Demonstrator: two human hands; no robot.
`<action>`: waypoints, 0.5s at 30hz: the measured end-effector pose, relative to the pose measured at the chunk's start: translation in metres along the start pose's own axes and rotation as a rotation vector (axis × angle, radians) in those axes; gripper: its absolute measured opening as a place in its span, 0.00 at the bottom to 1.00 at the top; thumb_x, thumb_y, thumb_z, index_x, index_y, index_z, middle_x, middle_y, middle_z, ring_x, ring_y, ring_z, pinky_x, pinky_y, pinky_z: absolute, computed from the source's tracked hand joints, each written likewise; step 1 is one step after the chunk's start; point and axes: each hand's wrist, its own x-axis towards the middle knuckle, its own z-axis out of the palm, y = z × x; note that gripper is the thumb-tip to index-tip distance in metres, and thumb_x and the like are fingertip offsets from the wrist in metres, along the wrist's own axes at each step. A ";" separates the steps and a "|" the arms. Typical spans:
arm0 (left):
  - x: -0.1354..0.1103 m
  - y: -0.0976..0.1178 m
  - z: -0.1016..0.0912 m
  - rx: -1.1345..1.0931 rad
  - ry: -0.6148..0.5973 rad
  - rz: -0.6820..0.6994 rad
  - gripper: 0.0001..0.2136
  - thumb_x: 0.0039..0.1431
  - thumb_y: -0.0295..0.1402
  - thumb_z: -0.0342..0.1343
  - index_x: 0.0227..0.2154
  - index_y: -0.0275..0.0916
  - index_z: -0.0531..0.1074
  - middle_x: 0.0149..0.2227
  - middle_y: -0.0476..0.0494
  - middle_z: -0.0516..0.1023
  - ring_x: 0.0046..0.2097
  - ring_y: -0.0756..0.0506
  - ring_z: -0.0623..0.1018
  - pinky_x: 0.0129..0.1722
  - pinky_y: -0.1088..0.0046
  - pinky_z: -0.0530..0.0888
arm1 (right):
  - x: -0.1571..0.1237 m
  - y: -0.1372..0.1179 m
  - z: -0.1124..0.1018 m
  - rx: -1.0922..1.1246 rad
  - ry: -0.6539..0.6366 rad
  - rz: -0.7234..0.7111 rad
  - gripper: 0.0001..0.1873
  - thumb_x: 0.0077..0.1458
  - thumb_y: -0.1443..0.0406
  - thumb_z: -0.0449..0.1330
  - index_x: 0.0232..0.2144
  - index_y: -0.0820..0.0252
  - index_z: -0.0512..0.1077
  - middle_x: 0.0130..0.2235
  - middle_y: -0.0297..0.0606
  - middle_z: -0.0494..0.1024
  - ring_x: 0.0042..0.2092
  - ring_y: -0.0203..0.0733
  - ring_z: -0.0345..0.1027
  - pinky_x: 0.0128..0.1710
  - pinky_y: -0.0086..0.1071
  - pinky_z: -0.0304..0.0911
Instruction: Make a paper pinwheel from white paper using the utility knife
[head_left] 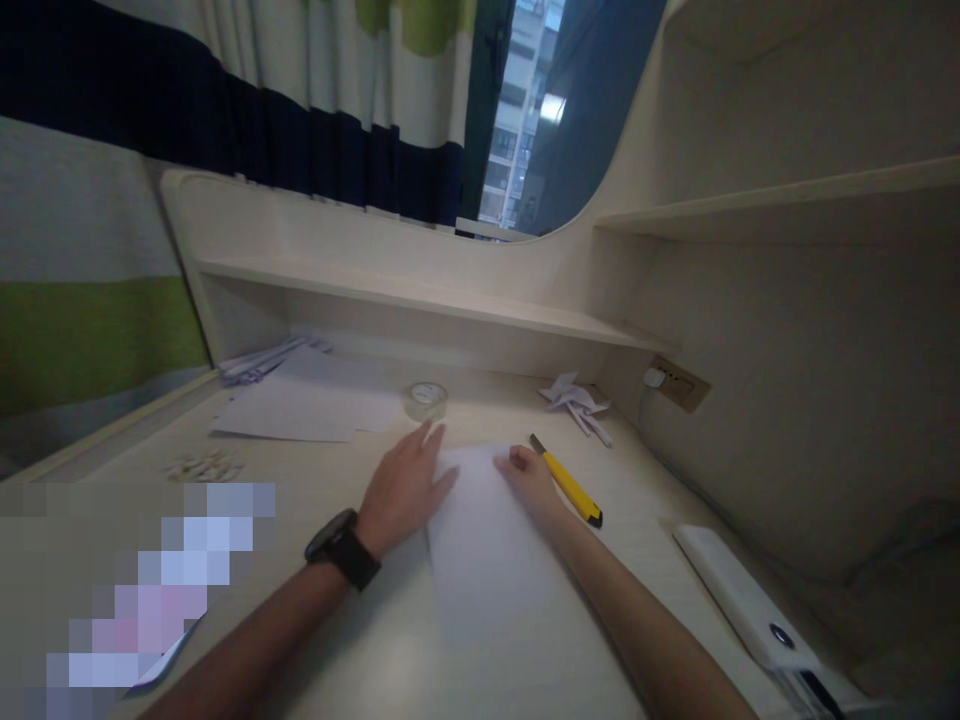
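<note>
A white sheet of paper (487, 560) lies on the pale desk in front of me. My left hand (405, 485) rests flat on its upper left corner, fingers stretched out and together, a black watch on the wrist. My right hand (531, 475) presses the sheet's upper right edge with its fingers curled under, and I cannot see anything held in them. A yellow utility knife (568, 482) lies just right of that hand, apart from it.
A roll of clear tape (425, 399) stands behind the sheet. Loose white sheets (307, 410) lie at the back left, folded paper shapes (577, 402) at the back right. A white device (750, 595) sits at the right edge, with a wall socket (679, 382) above.
</note>
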 end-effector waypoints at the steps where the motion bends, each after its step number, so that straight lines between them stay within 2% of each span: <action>1: 0.009 -0.013 0.001 -0.066 -0.029 -0.076 0.25 0.56 0.41 0.53 0.55 0.33 0.66 0.56 0.31 0.69 0.55 0.35 0.68 0.54 0.59 0.63 | -0.001 0.000 -0.001 0.017 -0.013 0.014 0.15 0.43 0.54 0.62 0.24 0.60 0.68 0.23 0.30 0.68 0.25 0.36 0.61 0.24 0.27 0.55; 3: 0.020 -0.033 0.004 -0.273 -0.133 -0.197 0.18 0.52 0.43 0.56 0.40 0.35 0.76 0.41 0.36 0.79 0.43 0.37 0.76 0.44 0.63 0.68 | -0.001 0.000 -0.002 0.054 -0.034 0.044 0.16 0.41 0.53 0.64 0.24 0.60 0.68 0.23 0.31 0.69 0.25 0.36 0.62 0.24 0.27 0.55; 4: 0.022 -0.040 0.005 -0.312 -0.163 -0.200 0.14 0.51 0.43 0.56 0.31 0.36 0.77 0.33 0.39 0.80 0.38 0.39 0.76 0.39 0.66 0.69 | -0.002 -0.001 -0.003 0.074 -0.046 0.060 0.17 0.40 0.53 0.65 0.24 0.60 0.69 0.23 0.31 0.70 0.25 0.36 0.63 0.23 0.28 0.56; 6: 0.022 -0.048 0.008 -0.382 -0.189 -0.217 0.14 0.51 0.42 0.55 0.22 0.36 0.75 0.23 0.43 0.76 0.28 0.43 0.75 0.30 0.70 0.68 | -0.002 -0.003 -0.004 0.121 -0.082 0.096 0.19 0.40 0.52 0.66 0.28 0.60 0.70 0.25 0.33 0.73 0.26 0.38 0.66 0.24 0.29 0.59; 10: 0.023 -0.048 0.013 -0.516 -0.164 -0.280 0.16 0.51 0.43 0.54 0.19 0.35 0.72 0.19 0.47 0.71 0.21 0.49 0.68 0.21 0.75 0.62 | -0.004 -0.007 -0.012 0.212 -0.198 0.168 0.25 0.45 0.49 0.63 0.39 0.61 0.73 0.30 0.39 0.78 0.28 0.43 0.72 0.27 0.33 0.65; 15: 0.032 -0.049 0.020 -0.694 -0.182 -0.326 0.14 0.49 0.41 0.57 0.19 0.35 0.71 0.18 0.48 0.69 0.21 0.51 0.67 0.20 0.77 0.63 | -0.009 -0.005 -0.024 0.327 -0.394 0.252 0.22 0.44 0.54 0.66 0.37 0.64 0.75 0.33 0.43 0.80 0.30 0.45 0.74 0.31 0.36 0.68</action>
